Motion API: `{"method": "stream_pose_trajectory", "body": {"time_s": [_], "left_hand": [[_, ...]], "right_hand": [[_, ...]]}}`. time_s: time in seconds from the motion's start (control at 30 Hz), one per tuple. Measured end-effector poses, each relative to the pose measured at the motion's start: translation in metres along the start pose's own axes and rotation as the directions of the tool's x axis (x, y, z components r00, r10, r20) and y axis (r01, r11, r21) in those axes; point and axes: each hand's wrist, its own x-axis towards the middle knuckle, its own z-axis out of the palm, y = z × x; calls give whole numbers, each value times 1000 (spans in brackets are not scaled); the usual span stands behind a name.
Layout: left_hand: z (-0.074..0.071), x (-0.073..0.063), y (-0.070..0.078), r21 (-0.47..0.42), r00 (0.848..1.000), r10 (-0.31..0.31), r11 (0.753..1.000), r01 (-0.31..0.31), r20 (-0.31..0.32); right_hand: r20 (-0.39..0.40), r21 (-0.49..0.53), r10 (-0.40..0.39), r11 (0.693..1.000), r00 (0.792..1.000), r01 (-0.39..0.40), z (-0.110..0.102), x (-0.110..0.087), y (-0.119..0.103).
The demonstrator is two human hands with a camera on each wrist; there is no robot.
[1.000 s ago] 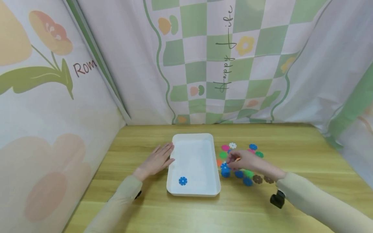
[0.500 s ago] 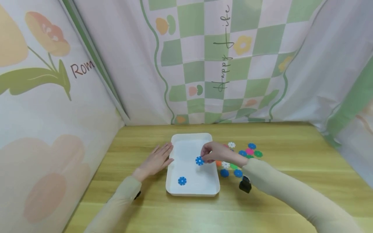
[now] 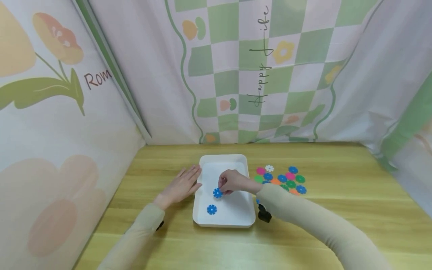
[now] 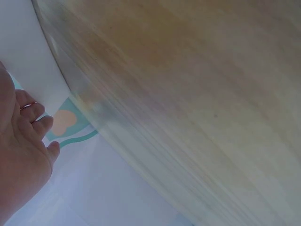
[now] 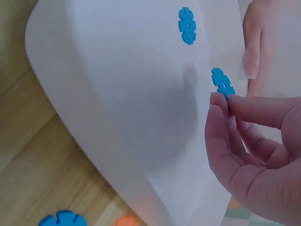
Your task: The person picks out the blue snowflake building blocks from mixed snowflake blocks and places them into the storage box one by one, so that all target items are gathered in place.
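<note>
Near edge of the wooden table (image 3: 162, 247): bare forearm-side strip, then the white tray (image 3: 233, 215). Inside it, toward its near-left corner, one blue disc (image 3: 211, 209) lies flat, touching neither wall. So far that is the only piece seen set down in the tray; reads as an early stage.

A little farther in, over the tray's floor and left of its middle: second blue disc (image 3: 217, 193), in the grip of the right hand (image 3: 233, 182). Thumb and forefinger pinch it by the rim; most of the disc juts out past the fingertips, toward the left edge. Right wrist view has it tilted and clear of the floor, a soft shadow (image 5: 162, 113) below. This piece counts as half done: over the tray, not yet released. It is near the first disc, apart from it.

Left edge, about midway: left hand (image 3: 179, 189), fingers extended, tips at the rim, nothing held. Looks like steadying; how hard it presses, cannot tell.

Beyond the right edge, on the table: loose discs, flat, some close or overlapping. Nearer ones include an orange disc (image 3: 294, 191) and a green disc (image 3: 290, 183); toward the back, a pink disc (image 3: 261, 171) and a white disc (image 3: 269, 168). Most of the work seems left here. Right sleeve (image 3: 303, 213) covers part of the group, so no sure count.

Behind the table's far edge: checked curtain (image 3: 226, 82).
</note>
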Motion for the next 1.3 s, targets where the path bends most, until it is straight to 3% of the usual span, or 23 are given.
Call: {"method": "stream_pose_trajectory", "body": {"time_s": [0.33, 1.3], "left_hand": [[-1, 1, 1, 21, 1000, 10, 1000, -9, -15], [-4, 0, 2, 2, 1000, -4, 1000, 4, 3]], "right_hand": [[30, -25, 30, 999, 999, -29, 15, 9, -6], [75, -71, 44, 997, 996, -39, 24, 14, -8]]}}
